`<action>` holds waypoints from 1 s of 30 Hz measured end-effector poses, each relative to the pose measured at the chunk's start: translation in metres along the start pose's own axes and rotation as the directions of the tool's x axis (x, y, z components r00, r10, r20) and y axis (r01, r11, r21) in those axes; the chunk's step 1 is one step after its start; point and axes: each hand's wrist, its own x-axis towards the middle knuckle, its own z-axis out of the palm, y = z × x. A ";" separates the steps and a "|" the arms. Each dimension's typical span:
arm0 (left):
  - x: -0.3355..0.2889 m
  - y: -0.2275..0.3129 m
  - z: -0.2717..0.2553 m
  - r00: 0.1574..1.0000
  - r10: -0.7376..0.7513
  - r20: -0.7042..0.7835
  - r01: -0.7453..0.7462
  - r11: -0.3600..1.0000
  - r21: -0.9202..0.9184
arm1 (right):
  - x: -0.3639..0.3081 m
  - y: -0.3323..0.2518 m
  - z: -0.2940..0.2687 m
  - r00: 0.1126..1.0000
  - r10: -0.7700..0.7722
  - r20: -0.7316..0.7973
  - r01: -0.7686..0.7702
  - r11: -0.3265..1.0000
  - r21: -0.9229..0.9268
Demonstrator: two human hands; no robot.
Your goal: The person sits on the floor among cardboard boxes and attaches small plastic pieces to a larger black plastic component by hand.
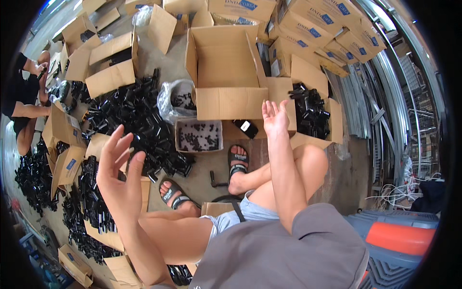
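Observation:
My left hand (118,178) is raised at the left, fingers spread and thumb apart, holding nothing. Behind it lies a large heap of glossy black plastic parts (127,113). My right hand (275,118) is held palm up with its fingers stretched out and nothing in it. It appears in front of the right edge of a big open cardboard box (231,103), whose inside shows no contents. A shallow carton (199,151) of small black pieces stands between my hands. Right of it is a black object with a white patch (246,126). One L-shaped black part (216,179) lies on the floor near my feet.
An open carton of black parts (312,113) stands at the right. A clear plastic bag (168,103) sits beside the big box. Stacked cartons (313,31) and metal profiles (370,101) line the back right. Another person (29,96) works at the far left. Blue-grey plastic (394,245) is near my right side.

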 end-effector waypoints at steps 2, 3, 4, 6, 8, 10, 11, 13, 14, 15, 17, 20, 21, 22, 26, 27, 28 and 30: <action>0.005 -0.004 -0.001 0.999 -0.033 -0.011 0.033 0.999 -0.014 | -0.004 0.021 -0.012 1.000 0.022 -0.014 -0.023 0.996 -0.088; 0.006 -0.006 -0.005 0.996 -0.076 -0.037 0.075 0.997 -0.017 | -0.023 0.042 -0.005 0.997 0.047 -0.054 -0.054 0.990 -0.129; 0.007 -0.008 -0.005 0.996 -0.056 -0.066 0.053 0.998 -0.036 | -0.040 0.059 -0.011 0.994 0.095 -0.053 -0.105 0.968 -0.226; 0.007 -0.006 -0.005 0.997 -0.041 -0.068 0.041 0.999 -0.010 | -0.062 0.090 -0.027 0.974 0.216 -0.069 -0.227 0.920 -0.320; 0.010 -0.016 -0.006 0.995 -0.076 -0.066 0.072 0.995 -0.070 | -0.088 0.121 -0.055 0.948 0.311 -0.063 -0.285 0.749 -0.598; 0.010 -0.015 -0.006 0.988 -0.133 -0.072 0.123 0.984 -0.132 | -0.100 0.149 -0.080 0.950 0.306 0.057 -0.118 0.525 -0.843; 0.006 -0.023 -0.008 0.990 -0.107 -0.090 0.094 0.985 -0.142 | -0.106 0.164 -0.101 0.905 0.386 0.177 0.009 0.400 -0.917; 0.004 -0.023 -0.013 0.986 -0.117 -0.119 0.092 0.976 -0.198 | -0.120 0.183 -0.121 0.792 0.414 0.449 0.553 -0.174 -0.815; 0.002 -0.024 -0.015 0.984 -0.132 -0.123 0.105 0.973 -0.206 | -0.131 0.186 -0.131 0.801 0.500 0.330 0.543 -0.375 -0.752; 0.001 -0.026 -0.017 0.980 -0.155 -0.121 0.130 0.973 -0.190 | -0.148 0.183 -0.126 0.813 0.549 0.194 0.530 -0.558 -0.638; 0.004 -0.025 -0.019 0.971 -0.182 -0.154 0.148 0.966 -0.210 | -0.155 0.194 -0.130 0.812 0.572 0.115 0.510 -0.601 -0.616; 0.005 -0.029 -0.022 0.980 -0.118 -0.158 0.077 0.966 -0.247 | -0.149 0.209 -0.144 0.852 0.524 0.013 0.408 -0.646 -0.645; 0.004 -0.029 -0.022 0.978 -0.139 -0.156 0.094 0.960 -0.263 | -0.149 0.215 -0.147 0.885 0.465 -0.016 0.323 -0.639 -0.698; 0.005 -0.031 -0.020 0.984 -0.115 -0.133 0.086 0.975 -0.206 | -0.151 0.213 -0.137 0.898 0.439 -0.039 0.267 -0.614 -0.743; -0.002 -0.041 -0.031 0.991 -0.120 0.054 0.106 0.972 0.210 | -0.151 0.217 -0.101 0.698 0.713 0.068 0.111 -0.014 -0.994; -0.003 -0.042 -0.032 0.982 -0.144 0.120 0.098 0.940 0.326 | -0.160 0.211 -0.079 0.642 0.756 0.129 -0.060 0.217 -0.974; -0.006 -0.047 -0.032 0.978 -0.138 0.158 0.059 0.905 0.421 | -0.183 0.197 -0.041 0.629 0.759 0.164 -0.189 0.354 -0.916; -0.013 -0.059 -0.027 0.981 -0.074 0.178 -0.021 0.877 0.479 | -0.220 0.162 0.031 0.559 0.774 0.296 -0.416 0.571 -0.708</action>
